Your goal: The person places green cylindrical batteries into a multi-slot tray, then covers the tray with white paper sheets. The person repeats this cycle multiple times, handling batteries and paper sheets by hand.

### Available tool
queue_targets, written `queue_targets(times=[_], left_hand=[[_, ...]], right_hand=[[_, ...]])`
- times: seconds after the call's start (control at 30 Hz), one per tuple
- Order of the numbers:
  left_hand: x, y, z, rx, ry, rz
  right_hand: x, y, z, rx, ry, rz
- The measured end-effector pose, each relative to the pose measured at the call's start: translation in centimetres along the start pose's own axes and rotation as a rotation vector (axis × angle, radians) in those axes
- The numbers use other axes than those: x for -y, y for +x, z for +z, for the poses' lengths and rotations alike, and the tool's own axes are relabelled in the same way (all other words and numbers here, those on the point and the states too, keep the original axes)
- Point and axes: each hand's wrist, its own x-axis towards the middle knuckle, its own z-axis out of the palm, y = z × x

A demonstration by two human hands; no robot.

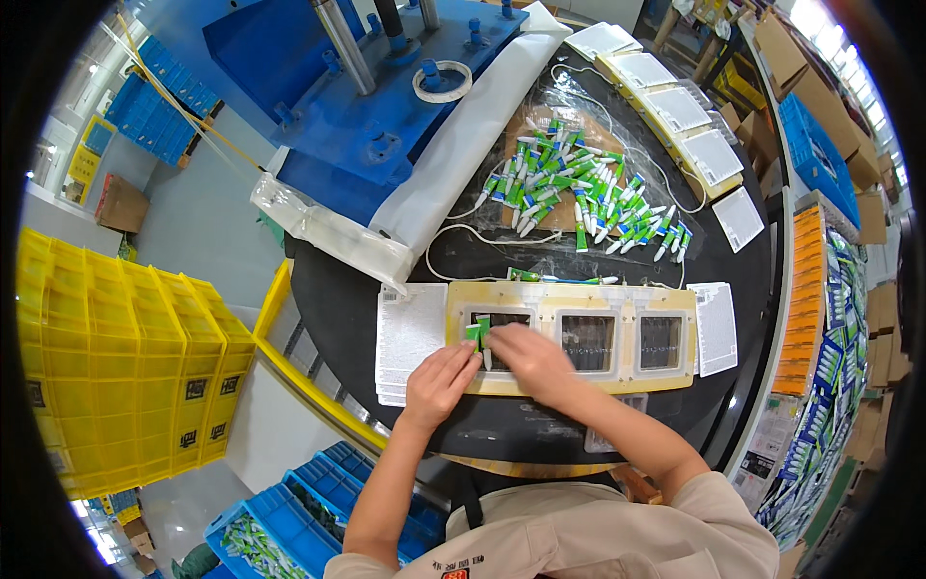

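Note:
A cream-yellow tray frame (569, 380) with three rectangular windows lies before me on the black table. Over its left window are two small green tubes (484, 333) with white caps, side by side. My left hand (442, 384) comes in from the left, its fingertips closed on the lower end of the left tube. Just right of the tubes is my right hand (531, 362); motion smears its fingers, so its grip cannot be made out. The middle window (586, 344) and the right window (660, 343) hold no tubes.
Beyond the frame is a heap of tubes (579, 183) on cardboard. Printed cards (410, 333) lie at the frame's left end, more cards (714, 328) at its right. A blue press (386, 125) stands far left; another card-filled yellow frame (666, 111) lies far right. Yellow crates (125, 347) stand left.

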Motion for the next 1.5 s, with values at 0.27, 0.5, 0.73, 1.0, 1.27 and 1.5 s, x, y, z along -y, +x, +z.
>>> queue_targets(times=[0.27,0.5,0.73,1.0,1.27,1.5], left_hand=[[-2.0,1.0,1.5,0.067,0.000,0.058],[-2.2,1.3,3.5,0.055,0.060,-0.003],[-2.9,0.1,2.3,0.221,-0.016,-0.157],[-1.9,-0.3,1.6,0.417,0.042,-0.219],[-1.7,0.2,2.2,0.509,0.023,-0.085],[-1.3,0.0,1.9,0.495,-0.047,-0.086]], right_hand=[[-11.9,5.0,-3.0,0.265,-0.241,0.564],[-14.0,6.2,-2.1,0.523,-0.301,0.502],[-13.5,5.0,-2.5,0.373,-0.116,0.557],[-15.7,6.1,-3.8,0.611,0.015,0.654],[-15.5,8.7,-4.9,0.388,-0.268,0.574],[-15.0,6.2,-3.1,0.334,-0.132,0.221]])
